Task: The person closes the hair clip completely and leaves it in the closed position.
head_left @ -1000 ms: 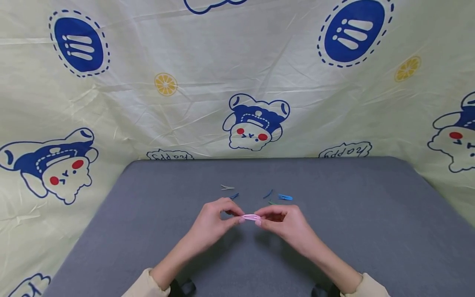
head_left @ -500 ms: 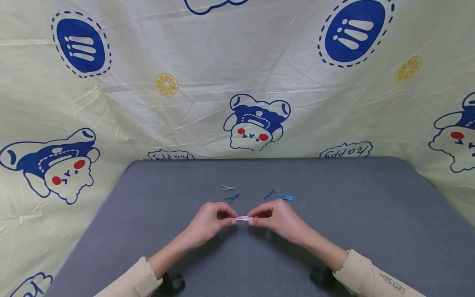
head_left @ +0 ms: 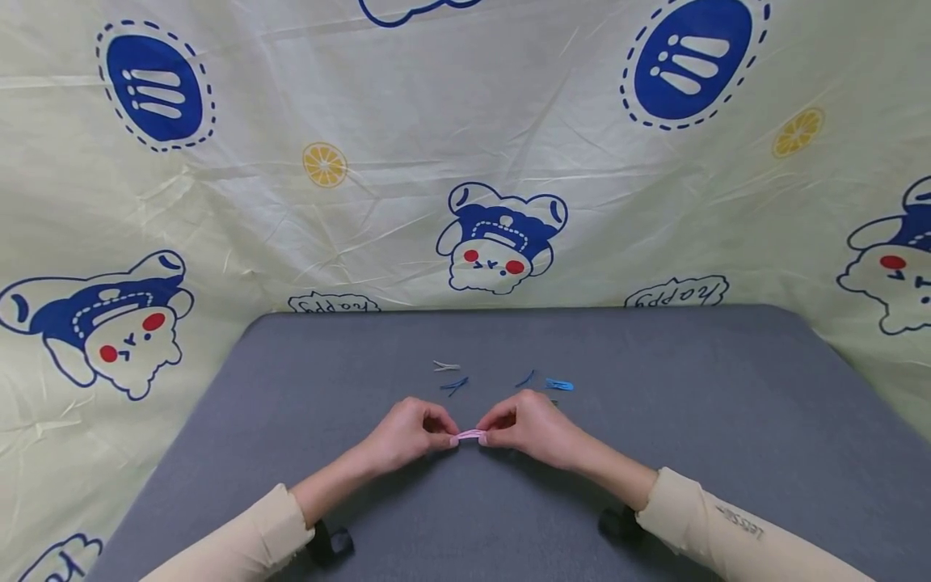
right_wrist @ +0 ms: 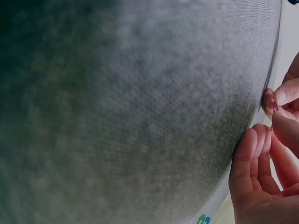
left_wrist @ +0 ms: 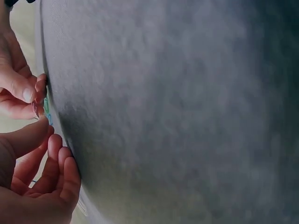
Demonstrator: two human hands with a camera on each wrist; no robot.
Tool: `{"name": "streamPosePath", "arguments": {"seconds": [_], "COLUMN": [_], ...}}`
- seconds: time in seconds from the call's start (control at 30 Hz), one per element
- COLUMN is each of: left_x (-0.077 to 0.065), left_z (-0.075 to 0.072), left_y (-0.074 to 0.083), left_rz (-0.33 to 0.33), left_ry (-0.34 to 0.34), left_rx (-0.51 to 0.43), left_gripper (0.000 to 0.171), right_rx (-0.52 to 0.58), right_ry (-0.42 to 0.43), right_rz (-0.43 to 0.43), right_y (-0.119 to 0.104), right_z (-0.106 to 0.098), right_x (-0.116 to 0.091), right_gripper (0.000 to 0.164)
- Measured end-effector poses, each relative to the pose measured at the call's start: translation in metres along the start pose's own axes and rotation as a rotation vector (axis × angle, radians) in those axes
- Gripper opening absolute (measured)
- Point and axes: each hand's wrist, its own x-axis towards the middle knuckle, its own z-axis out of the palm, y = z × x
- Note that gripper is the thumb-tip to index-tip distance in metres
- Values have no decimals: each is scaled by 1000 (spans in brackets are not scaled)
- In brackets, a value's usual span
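Note:
A pink hair clip (head_left: 469, 435) is held level between both hands above the grey table. My left hand (head_left: 403, 436) pinches one end of it with thumb and fingertips, and my right hand (head_left: 534, 428) pinches the other. In the left wrist view, a thin edge of the clip (left_wrist: 35, 110) shows between the two thumbs. The right wrist view gives a similar edge-on look at the clip (right_wrist: 274, 108), its ends covered by fingertips.
Beyond the hands lie a grey clip (head_left: 446, 367), a dark blue clip (head_left: 454, 386), another dark blue piece (head_left: 525, 378) and a bright blue clip (head_left: 559, 385). A green bit (head_left: 554, 402) peeks out behind the right hand. Patterned sheeting (head_left: 407, 226) hangs behind the grey table (head_left: 291, 388).
Both hands have moved left and slightly toward the person with the pink hair clip, coming closer together. The dark blue clip behind the left hand is now fully uncovered.

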Motion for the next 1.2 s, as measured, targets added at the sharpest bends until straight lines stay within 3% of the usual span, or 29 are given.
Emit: {"name": "streamPosePath", "arguments": {"seconds": [0.2,0.6,0.9,1.2], "left_x": [5,6,4,1], "left_z": [-4,-2,-2,-8], "left_y": [-4,-12,-12,-9], "left_rz": [24,116,114,93], "left_ry": [-26,-8,-20,-54], "left_rx": [54,140,145,124], "left_gripper": [6,8,5,4], "right_rx": [-33,-116,-160,-105], "right_ry": [-17,20,14,-32], "right_rz": [-12,-28,-45,-27], "right_y": [1,0,0,0], "right_z": [3,10,11,5], "right_x": [5,7,7,6], "right_gripper": [6,4,6,8]}}
